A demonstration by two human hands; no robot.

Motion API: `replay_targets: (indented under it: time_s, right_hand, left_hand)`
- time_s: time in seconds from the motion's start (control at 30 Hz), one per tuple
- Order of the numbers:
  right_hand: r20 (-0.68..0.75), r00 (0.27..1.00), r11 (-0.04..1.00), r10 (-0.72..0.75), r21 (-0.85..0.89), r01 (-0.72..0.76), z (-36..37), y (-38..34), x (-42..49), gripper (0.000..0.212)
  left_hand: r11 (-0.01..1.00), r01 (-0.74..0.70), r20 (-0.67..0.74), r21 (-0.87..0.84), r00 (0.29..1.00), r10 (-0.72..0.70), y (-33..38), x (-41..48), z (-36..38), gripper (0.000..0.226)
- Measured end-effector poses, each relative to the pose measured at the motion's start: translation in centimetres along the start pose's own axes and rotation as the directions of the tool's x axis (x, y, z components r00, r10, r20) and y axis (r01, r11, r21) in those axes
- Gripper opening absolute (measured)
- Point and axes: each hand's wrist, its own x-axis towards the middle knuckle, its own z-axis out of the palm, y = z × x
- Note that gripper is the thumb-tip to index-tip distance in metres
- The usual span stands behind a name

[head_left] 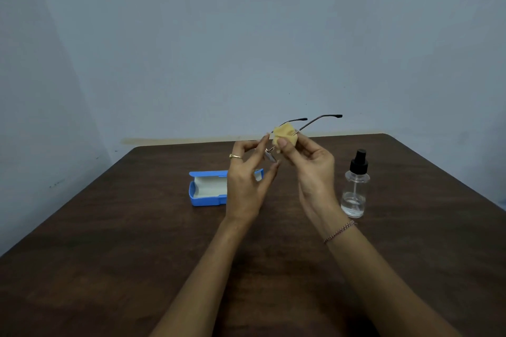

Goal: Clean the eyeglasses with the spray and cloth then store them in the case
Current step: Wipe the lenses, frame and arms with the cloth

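My cloth [284, 137] is tan, the case [205, 200] blue with white lining, the bottle [354, 191] clear, black-capped, the desk [137, 254] dark brown.

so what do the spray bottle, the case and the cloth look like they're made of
Spray bottle: clear glass or hard plastic, glossy, liquid and tube showing through; black matte cap, probably plastic.
Case: blue moulded plastic by its smooth, even shell, with a pale lining, maybe felt.
Cloth: soft tan fabric, likely microfibre, matte and crumpled in the right hand.
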Motion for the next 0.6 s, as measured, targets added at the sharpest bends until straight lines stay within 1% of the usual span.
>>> replay_targets:
  time_s: [0.1,0.17,0.23,0.3,0.37,0.43,0.53,0.6]
  right_hand:
    - [-0.055,0.998,0.998,-0.019,0.060,0.022,-0.4,-0.3,0.6,0.016]
    - [-0.007,1.000,0.998,-0.003,0.066,0.003,-0.4,0.0,0.5,0.021]
    - [0.080,0.996,0.999,0.024,0.020,-0.026,0.0,0.7,0.0,0.034]
    - [0.120,0.993,0.999,0.025,-0.023,-0.022,0.3,1.0,-0.3,0.036]
    - [0.098,0.995,1.000,-0.002,-0.017,0.004,0.2,0.6,-0.1,0.029]
    - [0.045,0.998,0.999,-0.031,0.035,0.030,-0.2,-0.2,0.3,0.024]
    - [-0.029,0.998,0.989,-0.058,0.135,0.062,-0.8,-1.2,1.1,0.028]
    - [-0.042,0.998,0.984,-0.044,0.174,0.051,-0.8,-1.3,1.2,0.027]
  left_hand:
    - [0.999,-0.028,0.009,0.016,1.000,0.028,0.0,0.0,0.1,0.058]
    - [0.999,-0.029,0.005,0.017,1.000,0.029,-0.1,-0.1,0.1,0.058]
    - [1.000,-0.009,-0.012,-0.005,1.000,0.009,-0.2,-0.1,0.0,0.056]
    - [1.000,0.002,-0.024,-0.020,1.000,-0.002,-0.2,-0.1,-0.2,0.055]
    - [1.000,0.001,-0.011,-0.031,1.000,-0.001,-0.3,-0.1,-0.1,0.056]
    - [0.998,0.008,0.001,-0.061,1.000,-0.008,-0.3,-0.2,0.0,0.056]
    - [0.998,0.020,0.007,-0.066,1.000,-0.019,-0.4,-0.4,0.1,0.054]
    - [0.999,0.016,0.012,-0.047,1.000,-0.016,-0.4,-0.4,0.1,0.053]
